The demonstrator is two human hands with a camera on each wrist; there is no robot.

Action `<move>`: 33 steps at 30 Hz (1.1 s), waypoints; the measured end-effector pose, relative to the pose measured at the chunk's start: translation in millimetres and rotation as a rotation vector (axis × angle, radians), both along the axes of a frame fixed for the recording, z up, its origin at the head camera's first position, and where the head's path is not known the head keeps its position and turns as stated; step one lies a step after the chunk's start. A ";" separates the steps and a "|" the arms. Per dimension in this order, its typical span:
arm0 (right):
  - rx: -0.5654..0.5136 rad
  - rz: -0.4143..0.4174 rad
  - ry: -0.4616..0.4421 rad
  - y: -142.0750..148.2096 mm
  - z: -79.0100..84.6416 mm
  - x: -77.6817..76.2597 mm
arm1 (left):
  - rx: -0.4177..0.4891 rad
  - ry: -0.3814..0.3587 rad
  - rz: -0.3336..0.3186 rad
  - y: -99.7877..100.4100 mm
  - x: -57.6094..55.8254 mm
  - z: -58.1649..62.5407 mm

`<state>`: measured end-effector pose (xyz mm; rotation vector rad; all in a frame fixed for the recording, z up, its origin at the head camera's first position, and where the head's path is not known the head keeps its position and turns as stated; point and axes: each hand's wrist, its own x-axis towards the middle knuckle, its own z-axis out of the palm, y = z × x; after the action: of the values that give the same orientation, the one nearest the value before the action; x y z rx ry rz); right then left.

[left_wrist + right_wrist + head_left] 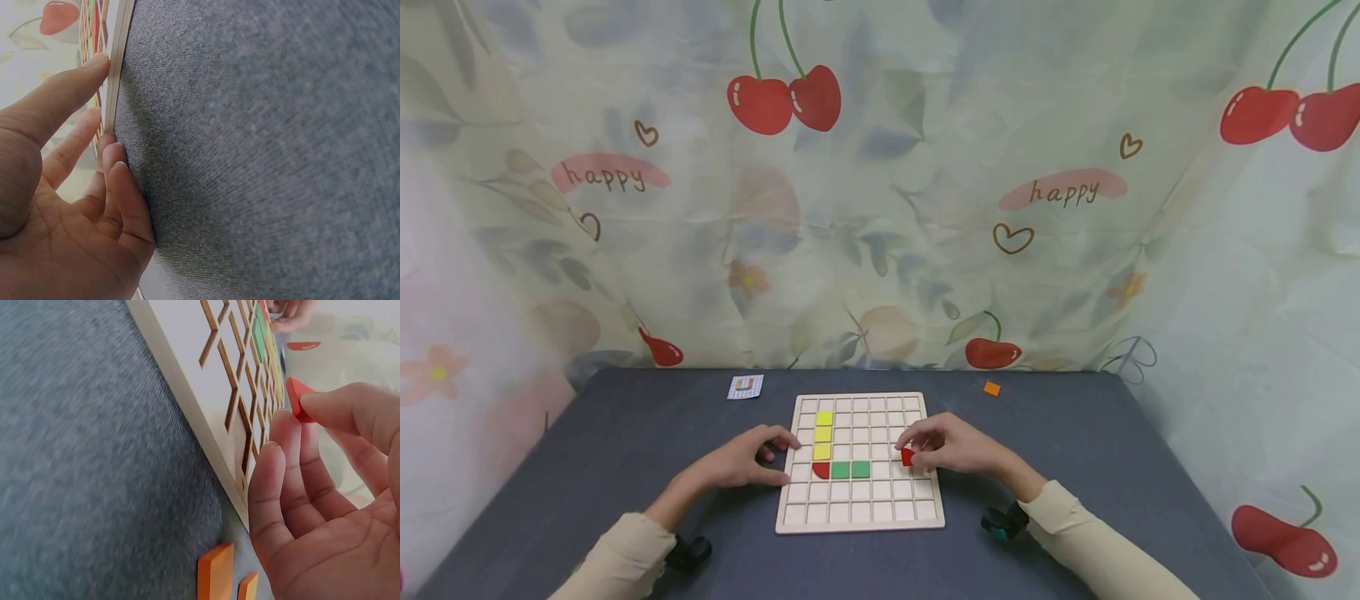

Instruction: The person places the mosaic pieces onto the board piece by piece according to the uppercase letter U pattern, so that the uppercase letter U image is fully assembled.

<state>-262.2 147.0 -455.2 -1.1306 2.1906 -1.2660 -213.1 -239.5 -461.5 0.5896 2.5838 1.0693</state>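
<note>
A wooden grid board (859,528) lies on the dark table. In it, yellow square tiles (823,434) form a column, with a red rounded tile (821,471) below them and two green square tiles (861,470) beside that one. My left hand (745,457) rests at the board's left edge, thumb and fingers spread apart; in the left wrist view its thumb tip touches the rim. Over the right side of the board, my right hand (958,444) pinches a small red tile (296,402) between thumb and fingertips. The fingers partly hide that tile in the head view.
Near the table's back edge, a small pattern card (745,387) lies left of the board. An orange tile (992,388) lies to the right. Two orange pieces (215,572) show beside the board in the right wrist view. A printed curtain (880,208) hangs behind the table.
</note>
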 end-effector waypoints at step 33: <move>-0.067 -0.025 -0.067 -39.7 -8.7 -1.4 | 0.002 -0.004 0.003 -1.5 0.0 0.0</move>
<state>-263.7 107.3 -463.9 -1.0730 2.1350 -1.3766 -213.1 -241.0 -461.5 0.5841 2.5812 1.0729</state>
